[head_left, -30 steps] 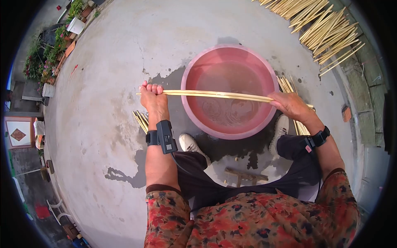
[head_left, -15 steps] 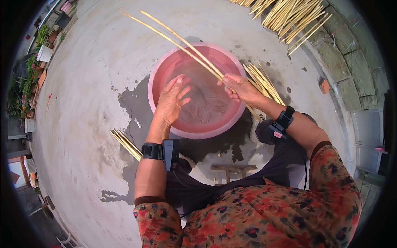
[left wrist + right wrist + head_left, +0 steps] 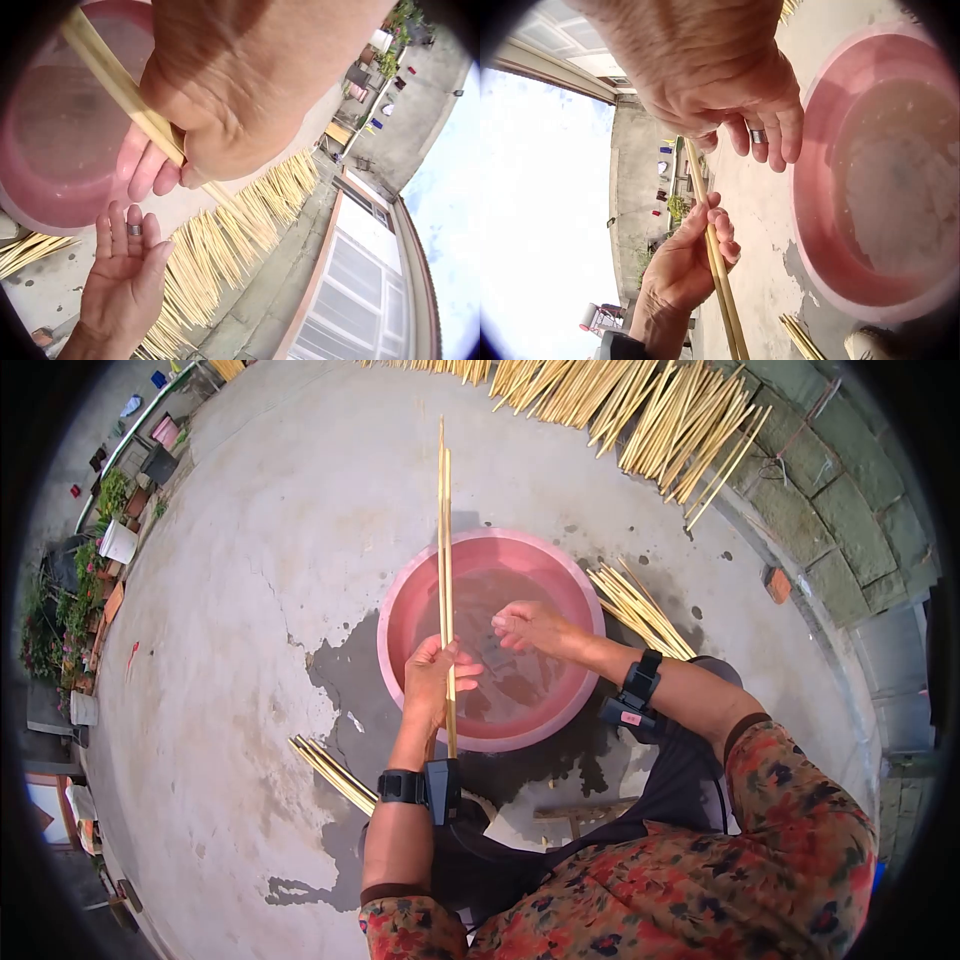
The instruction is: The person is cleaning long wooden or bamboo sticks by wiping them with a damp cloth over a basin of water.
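My left hand (image 3: 428, 680) grips two long, thin, pale yellow sticks (image 3: 445, 530) near their lower part, thumb against them. They stand nearly upright in the head view, overlapping the left side of a pink basin (image 3: 500, 550) with cloudy water in it. In the right wrist view the left hand (image 3: 682, 262) wraps its fingers round the paired sticks (image 3: 718, 277). My right hand (image 3: 540, 630) is over the basin, apart from the sticks in the head view. Its fingers are loosely extended, palm showing in the left wrist view, with a ring (image 3: 134, 229) on one finger.
A long row of similar sticks (image 3: 650, 420) lies on the concrete at the back right. Smaller bundles lie right of the basin (image 3: 645, 610) and at the left (image 3: 330, 775). A wooden stool (image 3: 580, 812) is between the legs; a brick piece (image 3: 777, 584) lies right.
Both hands first held the sticks level across the basin. The right hand then held them slanted with the left hand free. Now the left hand has them upright and the right has let go.
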Tool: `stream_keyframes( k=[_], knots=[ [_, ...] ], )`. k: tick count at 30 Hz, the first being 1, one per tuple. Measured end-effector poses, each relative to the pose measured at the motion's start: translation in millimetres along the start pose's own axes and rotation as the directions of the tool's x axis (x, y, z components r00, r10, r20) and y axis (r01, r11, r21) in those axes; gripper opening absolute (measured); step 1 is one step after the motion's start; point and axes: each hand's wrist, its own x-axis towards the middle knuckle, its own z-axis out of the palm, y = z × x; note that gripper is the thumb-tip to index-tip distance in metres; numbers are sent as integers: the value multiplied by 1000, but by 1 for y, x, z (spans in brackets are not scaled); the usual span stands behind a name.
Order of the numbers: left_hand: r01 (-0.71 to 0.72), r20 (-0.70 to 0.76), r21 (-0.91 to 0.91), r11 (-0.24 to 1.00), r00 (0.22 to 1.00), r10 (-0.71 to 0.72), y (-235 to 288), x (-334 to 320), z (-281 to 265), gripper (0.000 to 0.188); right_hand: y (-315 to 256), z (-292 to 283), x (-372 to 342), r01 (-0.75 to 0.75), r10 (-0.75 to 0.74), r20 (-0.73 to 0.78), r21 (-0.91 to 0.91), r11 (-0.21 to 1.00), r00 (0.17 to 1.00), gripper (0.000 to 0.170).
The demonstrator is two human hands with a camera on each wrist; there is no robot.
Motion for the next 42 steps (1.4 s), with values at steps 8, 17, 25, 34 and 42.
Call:
stream_keyframes(
  k=[8,17,25,34,42],
  knots=[
    [-254,185,601,758,967,178,-14,-8,7,16,-8,36,25,295,-6,-328,842,452,945,34],
    [-220,226,778,588,972,64,-2,-25,-29,16,16,-37,76,659,267,-724,690,301,636,19],
    [155,-50,864,480,973,-224,25,-56,-94,15,171,-88,58,183,485,-750,609,772,450,21],
    [130,-81,950,285,981,-177,-6,-33,-80,21,294,-8,71,69,294,-874,345,936,386,16],
    [255,-214,942,219,957,-194,-19,-3,-57,15,154,24,47,-158,209,105,952,262,972,24]
  ],
)
